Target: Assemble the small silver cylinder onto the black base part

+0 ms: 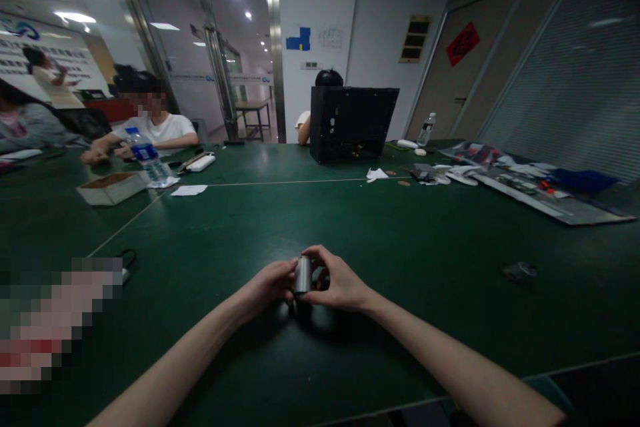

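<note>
A small silver metal cylinder point(303, 275) stands roughly upright between my two hands, above the green table near the middle of the view. My right hand point(337, 281) curves round it from the right, with a finger at its top and the thumb at its bottom. From the left, my left hand point(273, 281) touches the cylinder's side with its fingertips, some of them hidden behind it. A dark shadow lies on the table just below the hands.
On the green table point(240, 227) are a dark small object point(520, 272) at right, an open box point(111, 188) and water bottle point(149, 159) at left, a black case point(353, 123) at the back, and a cluttered board point(565, 210) at back right. People sit across the table.
</note>
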`<state>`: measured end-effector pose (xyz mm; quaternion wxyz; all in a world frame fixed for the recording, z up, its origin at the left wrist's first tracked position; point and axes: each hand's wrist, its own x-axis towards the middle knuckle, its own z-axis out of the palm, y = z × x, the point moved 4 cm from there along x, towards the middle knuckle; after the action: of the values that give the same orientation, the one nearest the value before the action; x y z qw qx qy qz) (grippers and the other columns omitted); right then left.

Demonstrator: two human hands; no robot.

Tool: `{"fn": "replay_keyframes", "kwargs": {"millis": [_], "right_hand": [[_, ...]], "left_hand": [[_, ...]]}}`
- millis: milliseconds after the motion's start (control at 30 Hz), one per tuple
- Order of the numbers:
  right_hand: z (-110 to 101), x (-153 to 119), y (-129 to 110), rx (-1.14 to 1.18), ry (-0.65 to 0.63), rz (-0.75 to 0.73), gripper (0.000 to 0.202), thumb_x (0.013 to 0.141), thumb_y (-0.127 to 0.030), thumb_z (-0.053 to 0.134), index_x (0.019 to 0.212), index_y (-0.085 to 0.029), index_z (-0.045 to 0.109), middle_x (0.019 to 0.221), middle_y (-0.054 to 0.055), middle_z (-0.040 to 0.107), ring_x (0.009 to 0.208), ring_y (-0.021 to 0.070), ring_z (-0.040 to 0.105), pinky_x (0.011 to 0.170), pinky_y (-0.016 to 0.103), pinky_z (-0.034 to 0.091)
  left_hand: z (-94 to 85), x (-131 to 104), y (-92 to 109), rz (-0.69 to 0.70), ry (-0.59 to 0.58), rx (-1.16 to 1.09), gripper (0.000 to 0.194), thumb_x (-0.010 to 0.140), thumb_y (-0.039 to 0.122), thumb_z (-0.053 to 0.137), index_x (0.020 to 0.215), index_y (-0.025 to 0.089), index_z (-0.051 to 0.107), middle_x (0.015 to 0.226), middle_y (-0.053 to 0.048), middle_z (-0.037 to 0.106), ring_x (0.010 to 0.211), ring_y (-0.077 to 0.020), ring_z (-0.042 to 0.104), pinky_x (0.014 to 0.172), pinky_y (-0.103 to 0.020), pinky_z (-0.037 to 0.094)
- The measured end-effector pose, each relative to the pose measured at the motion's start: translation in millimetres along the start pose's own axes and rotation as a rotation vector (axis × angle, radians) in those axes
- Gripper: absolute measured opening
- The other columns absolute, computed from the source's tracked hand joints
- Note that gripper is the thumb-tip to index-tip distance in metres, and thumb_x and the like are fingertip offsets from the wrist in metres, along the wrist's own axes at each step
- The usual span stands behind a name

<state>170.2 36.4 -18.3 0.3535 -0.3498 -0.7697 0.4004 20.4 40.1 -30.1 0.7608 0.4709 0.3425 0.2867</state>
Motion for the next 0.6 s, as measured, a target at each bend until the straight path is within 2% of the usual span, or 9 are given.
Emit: {"fn": "replay_keyframes", "kwargs": {"millis": [100, 233, 367, 467, 600], "right_hand": [[-1.0, -0.3, 0.4, -0.027, 0.023, 0.0, 0.065, 0.064, -0.031, 0.078, 0.116, -0.019, 0.042, 0.107, 0.008, 0.058, 0.082, 0.0167, 0.06, 0.06, 0.025, 0.049], [-3.9, -0.2, 0.6, -0.085, 0.064, 0.019, 0.066, 0.062, -0.034, 0.079, 0.115, -0.019, 0.042, 0.107, 0.007, 0.057, 0.082, 0.0162, 0.059, 0.066, 0.027, 0.049], [-5.0, 0.6, -0.8, -0.134, 0.069, 0.027, 0.069, 0.058, -0.04, 0.081, 0.114, -0.019, 0.045, 0.109, 0.007, 0.057, 0.084, 0.0173, 0.058, 0.068, 0.029, 0.049], [-5.5, 0.9, -1.5, -0.156, 0.074, 0.014, 0.072, 0.056, -0.043, 0.082, 0.114, -0.019, 0.046, 0.109, 0.007, 0.057, 0.087, 0.018, 0.057, 0.07, 0.03, 0.048], [-5.7, 0.7, -0.6, -0.112, 0.041, -0.008, 0.077, 0.057, -0.042, 0.082, 0.12, -0.019, 0.044, 0.113, 0.008, 0.055, 0.089, 0.0183, 0.057, 0.071, 0.029, 0.049]], "left_hand": [[-2.7, 2.0, -1.2, 0.007, 0.012, 0.066, 0.045, 0.077, 0.051, 0.064, 0.098, 0.012, 0.061, 0.082, -0.006, 0.061, 0.061, -0.011, 0.054, 0.056, -0.021, 0.044], [-8.0, 3.1, 1.9, 0.062, 0.093, 0.263, 0.039, 0.077, 0.048, 0.065, 0.094, 0.014, 0.058, 0.076, -0.002, 0.058, 0.059, -0.0095, 0.054, 0.053, -0.019, 0.043], [-7.0, 2.0, 6.7, 0.078, 0.101, 0.384, 0.037, 0.078, 0.046, 0.065, 0.091, 0.013, 0.058, 0.079, -0.002, 0.06, 0.058, -0.0091, 0.054, 0.054, -0.02, 0.044], [-4.2, 1.1, 8.4, 0.086, 0.079, 0.346, 0.035, 0.076, 0.043, 0.067, 0.091, 0.012, 0.06, 0.078, -0.002, 0.06, 0.058, -0.0082, 0.053, 0.056, -0.019, 0.042], [-4.1, 2.2, 5.5, 0.084, 0.062, 0.148, 0.035, 0.075, 0.041, 0.07, 0.092, 0.011, 0.064, 0.073, -0.001, 0.059, 0.056, -0.0071, 0.05, 0.055, -0.017, 0.039]]}}
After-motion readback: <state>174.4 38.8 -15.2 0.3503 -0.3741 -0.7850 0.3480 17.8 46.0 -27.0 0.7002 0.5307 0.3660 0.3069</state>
